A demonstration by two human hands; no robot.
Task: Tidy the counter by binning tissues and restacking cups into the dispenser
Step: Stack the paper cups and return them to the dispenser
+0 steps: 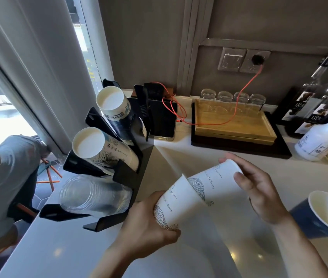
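Note:
My left hand [147, 223] grips a white paper cup [176, 201] with line drawings, held on its side. My right hand [259, 189] holds a second white printed cup [217, 181], its narrow end pushed into the first cup's mouth. Both are above the pale counter [199, 247]. To the left stands a black tiered cup dispenser [127, 173] with a dark blue cup stack [117, 111] on top, a white printed stack [103, 149] in the middle and clear plastic cups [91, 194] at the bottom. A loose blue paper cup [319, 213] stands at the right. No tissue is visible.
A wooden tray [233, 125] on a black base holds several upturned glasses [233, 97] at the back. An orange cable [209, 122] runs from a wall socket to a phone [163, 121]. Bottles [319, 109] and a white spray bottle [319, 141] stand right. A person stands beyond the counter's left edge.

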